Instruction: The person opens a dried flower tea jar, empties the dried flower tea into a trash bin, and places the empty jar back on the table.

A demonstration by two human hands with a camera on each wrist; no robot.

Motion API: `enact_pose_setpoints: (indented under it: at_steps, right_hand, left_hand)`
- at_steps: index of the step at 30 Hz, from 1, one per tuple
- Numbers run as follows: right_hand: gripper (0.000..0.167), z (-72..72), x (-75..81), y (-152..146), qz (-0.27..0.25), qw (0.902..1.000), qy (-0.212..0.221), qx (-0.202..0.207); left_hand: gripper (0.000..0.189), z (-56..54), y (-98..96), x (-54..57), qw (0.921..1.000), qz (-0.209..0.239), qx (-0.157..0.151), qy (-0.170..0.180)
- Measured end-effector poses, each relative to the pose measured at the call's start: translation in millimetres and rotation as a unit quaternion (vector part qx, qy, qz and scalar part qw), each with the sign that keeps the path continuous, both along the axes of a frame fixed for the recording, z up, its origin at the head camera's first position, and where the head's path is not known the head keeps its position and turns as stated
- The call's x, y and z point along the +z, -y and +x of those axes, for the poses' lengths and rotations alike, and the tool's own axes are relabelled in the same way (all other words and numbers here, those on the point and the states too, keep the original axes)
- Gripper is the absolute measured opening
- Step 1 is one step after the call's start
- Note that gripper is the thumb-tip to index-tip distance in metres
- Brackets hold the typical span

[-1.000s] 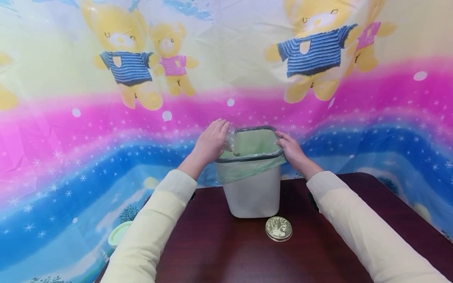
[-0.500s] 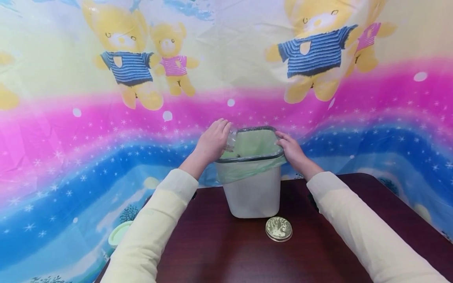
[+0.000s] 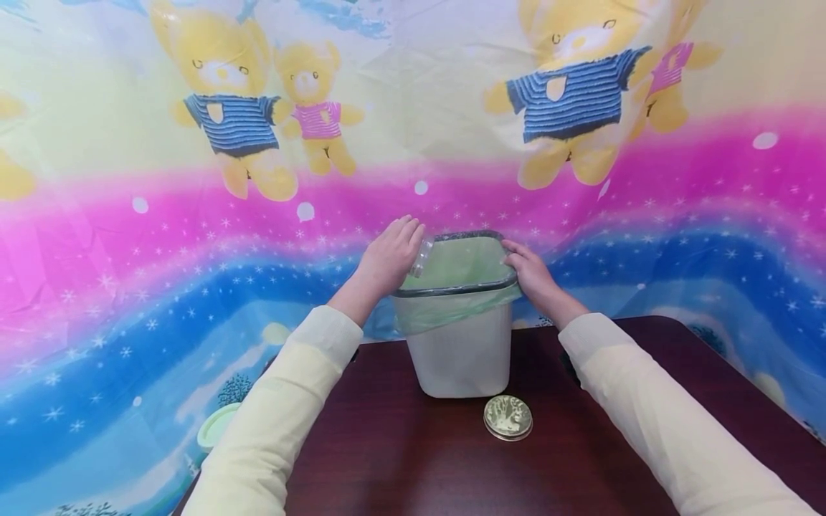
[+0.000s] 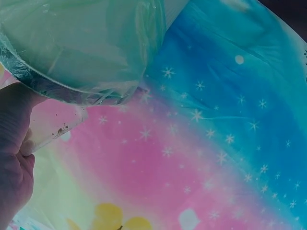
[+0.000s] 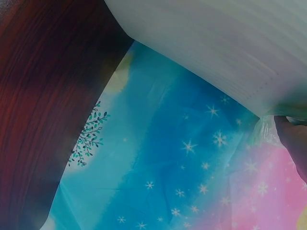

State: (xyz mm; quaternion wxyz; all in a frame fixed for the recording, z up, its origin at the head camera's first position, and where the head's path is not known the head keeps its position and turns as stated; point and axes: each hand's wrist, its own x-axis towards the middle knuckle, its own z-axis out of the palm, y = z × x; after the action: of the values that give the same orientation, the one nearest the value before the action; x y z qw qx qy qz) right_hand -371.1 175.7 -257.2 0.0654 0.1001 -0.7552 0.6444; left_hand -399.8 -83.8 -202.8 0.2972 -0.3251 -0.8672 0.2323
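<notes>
A white trash bin (image 3: 461,351) stands on the table, lined with a pale green bag (image 3: 467,261) under a dark rim. My left hand (image 3: 390,254) grips a clear jar (image 3: 423,258), tilted over the bin's left side. Small brown crumbs cling inside the jar (image 4: 55,122) in the left wrist view; most of it is hidden behind my fingers. My right hand (image 3: 532,276) holds the rim at the bin's right side, thumb and fingers over the edge. A round silvery lid (image 3: 508,417) lies on the table just in front of the bin.
The dark red-brown table (image 3: 400,459) has its back edge just behind the bin. A printed curtain (image 3: 413,107) with bears and snowflakes hangs close beyond it. A light green round object (image 3: 218,428) shows past my left sleeve.
Brown bits seen at the jar's mouth earlier no longer show there. My left hand has tipped the jar slightly; my right hand and the bin have stayed put.
</notes>
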Motion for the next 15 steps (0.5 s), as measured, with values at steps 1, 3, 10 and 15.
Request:
enact_pose_setpoints:
  at_steps: [1, 3, 10, 15]
  right_hand:
    - [0.055, -0.2, -0.2, -0.1, -0.001, 1.0, 0.0, 0.0]
    - [0.055, -0.5, -0.5, -0.3, -0.002, 1.0, -0.001, 0.001]
    - [0.055, 4.4, 0.6, 0.3, 0.002, 1.0, -0.006, 0.003]
    - [0.054, -6.1, -6.0, -2.5, 0.004, 1.0, -0.007, 0.002]
  left_hand:
    - [0.075, -0.2, -0.4, 0.0, 1.0, -0.002, 0.0, 0.001]
    - [0.074, -0.3, -1.2, 0.2, 1.0, -0.01, 0.001, 0.0]
    - [0.068, 1.2, -5.0, 2.7, 0.9978, -0.061, 0.008, -0.025]
    - [0.067, 3.2, -9.0, 6.0, 0.9953, -0.09, 0.019, -0.031]
